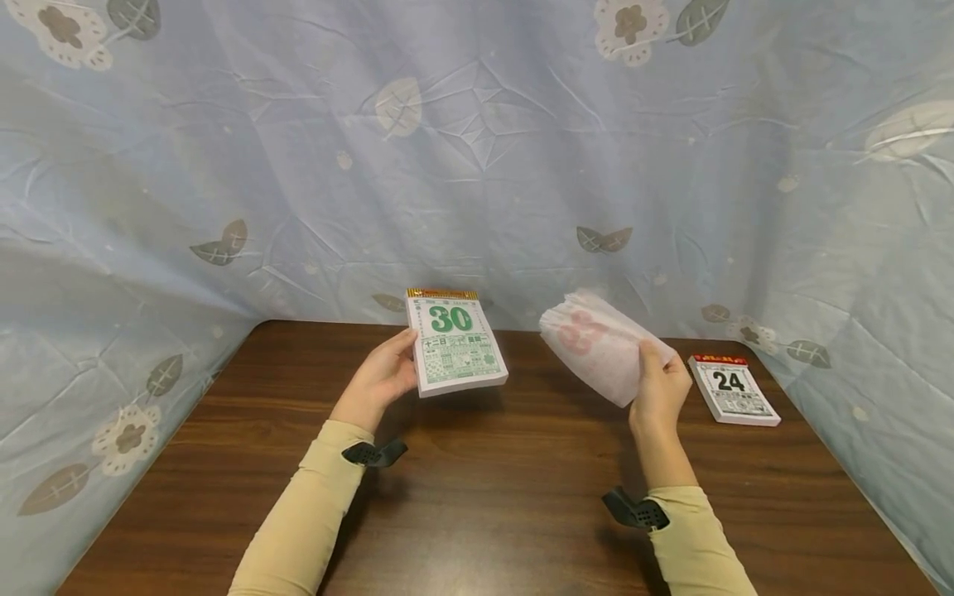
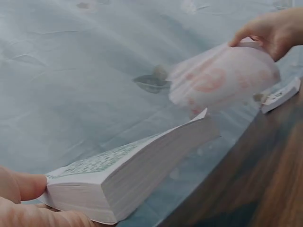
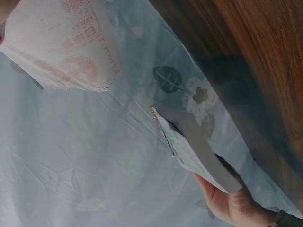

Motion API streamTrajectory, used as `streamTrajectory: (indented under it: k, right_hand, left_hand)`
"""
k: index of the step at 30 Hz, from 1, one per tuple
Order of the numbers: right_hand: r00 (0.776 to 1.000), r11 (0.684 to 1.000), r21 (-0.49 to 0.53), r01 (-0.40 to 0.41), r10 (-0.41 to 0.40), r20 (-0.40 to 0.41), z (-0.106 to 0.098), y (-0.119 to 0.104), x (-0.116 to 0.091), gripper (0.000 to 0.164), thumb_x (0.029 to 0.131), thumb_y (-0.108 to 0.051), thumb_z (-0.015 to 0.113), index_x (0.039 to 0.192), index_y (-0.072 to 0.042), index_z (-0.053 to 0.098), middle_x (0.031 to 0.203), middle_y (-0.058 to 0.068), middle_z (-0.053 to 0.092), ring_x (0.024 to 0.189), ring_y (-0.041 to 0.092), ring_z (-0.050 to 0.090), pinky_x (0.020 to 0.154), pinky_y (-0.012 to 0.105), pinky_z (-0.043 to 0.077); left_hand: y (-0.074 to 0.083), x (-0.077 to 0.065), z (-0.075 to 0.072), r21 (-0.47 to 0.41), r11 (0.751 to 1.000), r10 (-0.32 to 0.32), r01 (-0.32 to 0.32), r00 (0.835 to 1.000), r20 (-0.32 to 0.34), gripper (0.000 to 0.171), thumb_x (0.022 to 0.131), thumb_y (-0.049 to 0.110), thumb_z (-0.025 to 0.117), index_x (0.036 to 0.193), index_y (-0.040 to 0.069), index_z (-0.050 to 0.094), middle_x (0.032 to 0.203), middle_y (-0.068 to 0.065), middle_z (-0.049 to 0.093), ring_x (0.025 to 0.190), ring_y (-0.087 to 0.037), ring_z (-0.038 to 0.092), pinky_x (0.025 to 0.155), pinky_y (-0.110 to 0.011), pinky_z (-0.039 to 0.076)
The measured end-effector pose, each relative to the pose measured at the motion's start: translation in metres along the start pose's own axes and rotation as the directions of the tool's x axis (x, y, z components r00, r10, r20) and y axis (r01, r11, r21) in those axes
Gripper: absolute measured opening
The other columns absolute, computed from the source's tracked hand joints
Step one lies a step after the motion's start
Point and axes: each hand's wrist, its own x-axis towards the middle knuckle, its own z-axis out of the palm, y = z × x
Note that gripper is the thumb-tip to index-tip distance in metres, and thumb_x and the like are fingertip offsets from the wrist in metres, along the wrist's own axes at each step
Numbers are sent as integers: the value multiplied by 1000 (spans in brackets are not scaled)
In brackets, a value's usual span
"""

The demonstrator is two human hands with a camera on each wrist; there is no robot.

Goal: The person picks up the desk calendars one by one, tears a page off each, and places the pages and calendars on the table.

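My left hand (image 1: pixel 383 377) grips a thick tear-off calendar (image 1: pixel 456 343) by its left edge, thumb on the front face. A green 30 shows on its top sheet, under a gold and red header strip. To the right, my right hand (image 1: pixel 659 387) pinches a thin torn-off calendar sheet (image 1: pixel 596 348) by one corner. Red print shows faintly through that sheet, and one side of it has a ragged edge. In the left wrist view the sheet (image 2: pixel 222 78) appears past the calendar block (image 2: pixel 156 165), apart from it.
A smaller tear-off calendar (image 1: pixel 734 391) with a black 24 and a red header lies at the right on the brown wooden table (image 1: pixel 477 497). A pale blue curtain (image 1: pixel 477 165) with leaves and flowers hangs behind the table and along both sides.
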Motion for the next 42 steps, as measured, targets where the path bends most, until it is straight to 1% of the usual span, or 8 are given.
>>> streamTrajectory:
  k: [6, 12, 17, 22, 25, 32, 39, 42]
  right_hand:
    - [999, 997, -65, -29, 31, 25, 6, 8, -4, 9, 93, -6, 61, 85, -9, 66, 79, -6, 63, 74, 7, 57, 66, 16, 51]
    - [995, 991, -115, -66, 75, 70, 14, 13, -11, 8, 94, -11, 61, 87, -6, 63, 79, -6, 58, 74, 8, 54, 66, 17, 50]
    - [992, 984, -166, -66, 82, 93, 22, 19, -17, 12, 93, -13, 62, 82, -9, 61, 75, -7, 55, 69, 7, 52, 61, 18, 48]
    - [991, 984, -169, -57, 77, 112, 32, 26, -22, 14, 93, -13, 63, 79, -11, 61, 73, -7, 55, 66, 6, 52, 59, 18, 47]
    - [989, 984, -173, -45, 69, 133, 37, 31, -24, 16, 93, -14, 64, 78, -10, 60, 72, -8, 54, 66, 6, 51, 59, 18, 46]
    - [975, 964, -259, 66, -6, 224, 50, 46, -26, 25, 94, -17, 65, 98, 7, 65, 80, -5, 58, 75, 8, 51, 63, 18, 46]
    - [966, 908, -385, 166, -71, 249, 61, 55, -24, 22, 93, -17, 65, 105, 0, 71, 107, 12, 69, 97, 14, 59, 81, 22, 48]
    - [960, 882, -419, 216, -114, 254, 65, 58, -22, 20, 92, -17, 67, 104, -2, 72, 110, 16, 71, 100, 20, 62, 84, 29, 49]
  left_hand:
    - [13, -5, -7, -40, 999, 5, -5, 1000, -7, 52, 108, 22, 28, 157, 19, 11, 149, -5, 34, 150, -27, 18, 123, -50, 13]
    - [21, -10, -20, -31, 1000, -5, 5, 1000, -2, 53, 108, 23, 25, 158, 21, 6, 164, -7, 10, 151, -27, 12, 123, -50, 10]
    - [28, -19, -37, 0, 1000, -30, 30, 999, -16, 55, 108, 23, 26, 158, 22, 3, 153, -7, 31, 149, -27, 17, 122, -51, 10]
    - [35, -25, -54, 73, 996, -55, 58, 998, -36, 55, 108, 23, 27, 158, 19, 3, 125, -1, 54, 121, -21, 53, 106, -47, 40]
    - [38, -28, -61, 99, 992, -76, 80, 996, -48, 55, 108, 23, 26, 157, 17, 2, 119, -1, 57, 105, -18, 62, 89, -43, 50]
    - [43, -30, -71, 125, 980, -147, 155, 986, -73, 55, 108, 24, 27, 157, 15, 5, 109, -1, 67, 101, -18, 64, 85, -42, 53]
    - [48, -27, -77, 195, 957, -200, 212, 976, -80, 50, 108, 23, 27, 154, 14, 12, 106, -3, 68, 99, -19, 66, 83, -42, 55]
    - [52, -26, -79, 227, 948, -211, 224, 974, -82, 46, 108, 22, 26, 152, 12, 16, 104, -3, 68, 97, -19, 66, 82, -41, 56]
